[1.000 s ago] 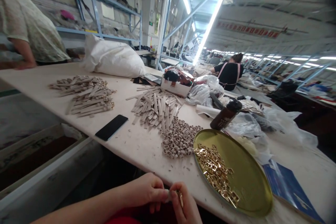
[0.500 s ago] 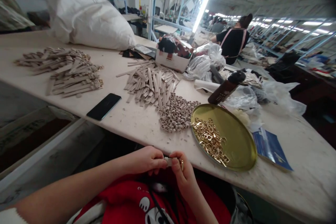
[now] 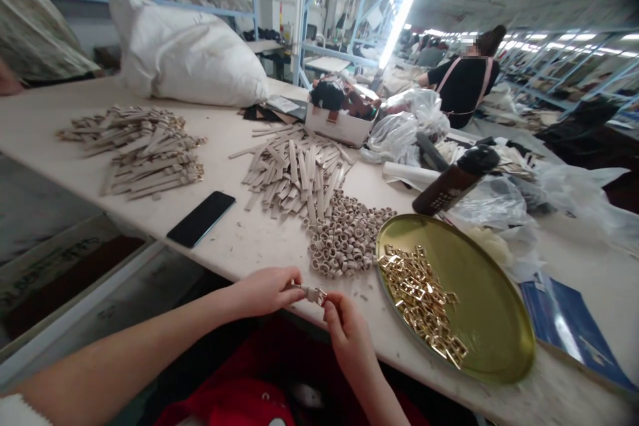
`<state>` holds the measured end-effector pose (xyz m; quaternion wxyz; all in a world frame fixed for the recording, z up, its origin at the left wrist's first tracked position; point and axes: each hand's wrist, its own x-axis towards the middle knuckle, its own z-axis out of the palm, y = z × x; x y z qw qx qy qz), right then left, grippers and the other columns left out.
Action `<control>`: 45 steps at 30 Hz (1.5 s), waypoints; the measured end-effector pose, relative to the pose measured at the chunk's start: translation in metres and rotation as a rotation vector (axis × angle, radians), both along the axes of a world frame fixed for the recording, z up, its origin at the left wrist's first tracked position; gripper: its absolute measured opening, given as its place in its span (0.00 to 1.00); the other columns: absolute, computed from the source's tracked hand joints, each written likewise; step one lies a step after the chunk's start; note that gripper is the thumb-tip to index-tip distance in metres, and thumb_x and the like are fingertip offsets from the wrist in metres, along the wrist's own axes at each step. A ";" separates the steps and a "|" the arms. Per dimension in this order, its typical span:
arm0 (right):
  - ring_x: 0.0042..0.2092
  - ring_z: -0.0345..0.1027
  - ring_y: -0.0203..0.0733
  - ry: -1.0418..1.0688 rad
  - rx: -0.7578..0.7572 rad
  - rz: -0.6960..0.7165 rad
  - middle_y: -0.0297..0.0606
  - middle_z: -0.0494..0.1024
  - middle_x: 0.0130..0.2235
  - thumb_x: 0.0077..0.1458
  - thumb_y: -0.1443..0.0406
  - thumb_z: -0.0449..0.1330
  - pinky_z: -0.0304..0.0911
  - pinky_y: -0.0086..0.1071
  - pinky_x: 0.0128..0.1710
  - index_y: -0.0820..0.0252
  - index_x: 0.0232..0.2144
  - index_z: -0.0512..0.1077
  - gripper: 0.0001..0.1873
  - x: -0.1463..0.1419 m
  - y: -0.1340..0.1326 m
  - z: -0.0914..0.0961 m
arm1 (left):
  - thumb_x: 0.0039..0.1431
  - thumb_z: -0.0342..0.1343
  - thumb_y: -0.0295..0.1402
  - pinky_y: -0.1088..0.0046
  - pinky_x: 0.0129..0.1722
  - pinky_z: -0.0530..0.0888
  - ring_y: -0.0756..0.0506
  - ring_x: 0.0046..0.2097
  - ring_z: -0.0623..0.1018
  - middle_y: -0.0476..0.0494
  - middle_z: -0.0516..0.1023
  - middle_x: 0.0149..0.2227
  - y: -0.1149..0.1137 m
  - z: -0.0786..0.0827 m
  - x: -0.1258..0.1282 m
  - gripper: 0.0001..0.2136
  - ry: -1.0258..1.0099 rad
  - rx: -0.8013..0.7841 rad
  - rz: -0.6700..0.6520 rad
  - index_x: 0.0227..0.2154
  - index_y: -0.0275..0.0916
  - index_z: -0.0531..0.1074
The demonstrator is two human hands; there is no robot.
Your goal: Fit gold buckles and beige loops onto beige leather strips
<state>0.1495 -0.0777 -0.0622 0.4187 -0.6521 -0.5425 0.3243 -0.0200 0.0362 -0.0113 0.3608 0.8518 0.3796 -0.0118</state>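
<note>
Both my hands meet at the near table edge. My left hand (image 3: 267, 290) pinches one end of a small beige strap piece with a gold buckle (image 3: 313, 293), and my right hand (image 3: 347, 327) pinches its other end. Just beyond them lies a heap of small beige loops (image 3: 344, 239). To the right sits a round gold tray (image 3: 486, 319) holding several gold buckles (image 3: 422, 296). A pile of beige strips (image 3: 294, 170) lies further back.
A black phone (image 3: 201, 218) lies left of the loops. Another strap pile (image 3: 142, 150) sits far left, behind it a white sack (image 3: 187, 60). A dark bottle (image 3: 455, 180), plastic bags, a box (image 3: 337, 125) and a blue booklet (image 3: 574, 333) crowd the right. A person (image 3: 462, 83) works beyond.
My hands have risen from my lap to the table edge, still holding the small piece between them. The view tilted down, then up a little.
</note>
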 end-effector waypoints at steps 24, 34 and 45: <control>0.31 0.67 0.40 -0.095 0.157 -0.126 0.38 0.74 0.30 0.55 0.61 0.50 0.61 0.31 0.32 0.60 0.33 0.69 0.10 0.005 0.018 -0.030 | 0.58 0.51 0.36 0.62 0.42 0.71 0.45 0.43 0.72 0.41 0.69 0.45 0.124 0.007 0.063 0.14 0.271 0.266 0.312 0.45 0.35 0.65; 0.23 0.60 0.35 0.324 0.092 -0.076 0.32 0.67 0.21 0.54 0.52 0.49 0.56 0.27 0.23 0.62 0.33 0.70 0.20 -0.013 0.016 -0.006 | 0.53 0.41 0.39 0.79 0.23 0.64 0.53 0.22 0.64 0.54 0.64 0.20 -0.007 0.038 -0.039 0.11 -0.195 -0.214 0.335 0.25 0.37 0.62; 0.18 0.46 0.27 1.021 -0.079 -0.268 0.23 0.59 0.16 0.44 0.61 0.61 0.44 0.22 0.16 0.58 0.21 0.59 0.13 -0.020 -0.003 0.021 | 0.46 0.51 0.35 0.78 0.24 0.62 0.53 0.22 0.66 0.53 0.68 0.20 -0.075 0.017 -0.036 0.07 -0.363 -0.830 0.408 0.23 0.36 0.64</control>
